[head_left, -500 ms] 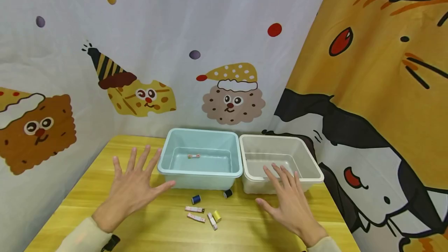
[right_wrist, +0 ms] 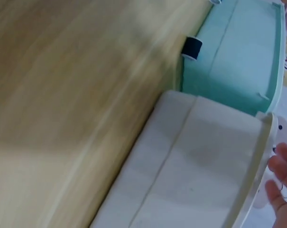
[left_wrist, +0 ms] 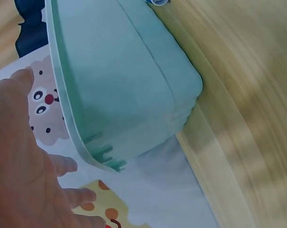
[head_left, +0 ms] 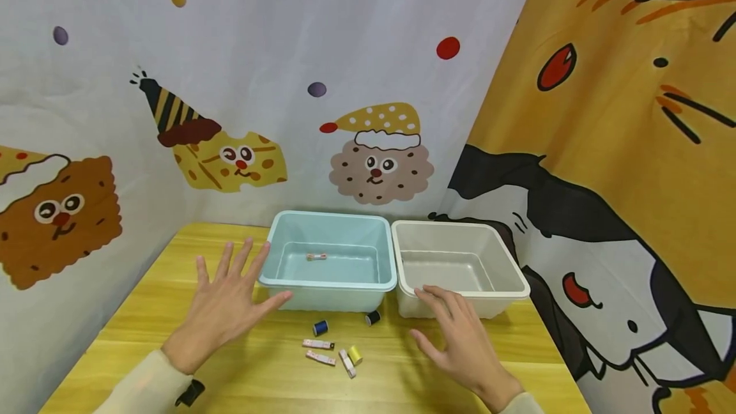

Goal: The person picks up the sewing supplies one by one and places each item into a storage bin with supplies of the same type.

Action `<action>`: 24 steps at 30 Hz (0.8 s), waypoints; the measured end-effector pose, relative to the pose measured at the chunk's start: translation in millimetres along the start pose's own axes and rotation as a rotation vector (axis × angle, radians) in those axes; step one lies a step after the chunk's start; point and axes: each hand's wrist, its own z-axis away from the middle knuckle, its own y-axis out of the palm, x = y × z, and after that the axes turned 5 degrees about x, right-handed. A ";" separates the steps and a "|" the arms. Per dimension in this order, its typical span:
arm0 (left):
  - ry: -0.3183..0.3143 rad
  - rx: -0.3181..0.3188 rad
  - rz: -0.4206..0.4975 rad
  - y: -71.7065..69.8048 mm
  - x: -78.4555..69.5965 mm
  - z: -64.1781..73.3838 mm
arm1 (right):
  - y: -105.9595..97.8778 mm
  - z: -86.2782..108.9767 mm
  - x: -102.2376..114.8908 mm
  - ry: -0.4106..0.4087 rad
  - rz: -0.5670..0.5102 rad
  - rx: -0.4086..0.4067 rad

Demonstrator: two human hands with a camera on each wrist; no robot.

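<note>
My left hand hovers over the table with fingers spread, beside the left end of the light blue bin. My right hand is held in front of the cream bin, its fingers loosely bent and holding nothing. Between the hands lie a blue thread spool, a black thread spool and a yellow thread spool. Near them are three small pale printed strips, an upper one, a lower one and one beside the yellow spool. A small bundle with orange ends lies inside the blue bin.
The two bins stand side by side at the back of the wooden table. Behind them hangs a white cloth with cartoon prints, and an orange patterned one hangs at the right.
My right hand has drawn left and slightly down, its fingers bending a little more. My left hand has shifted slightly right, still spread. The small items look unmoved.
</note>
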 end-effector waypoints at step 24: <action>0.004 0.015 0.035 12.1 -3.3 -26.5 | 46.3 -11.8 24.0 -0.078 -0.044 0.083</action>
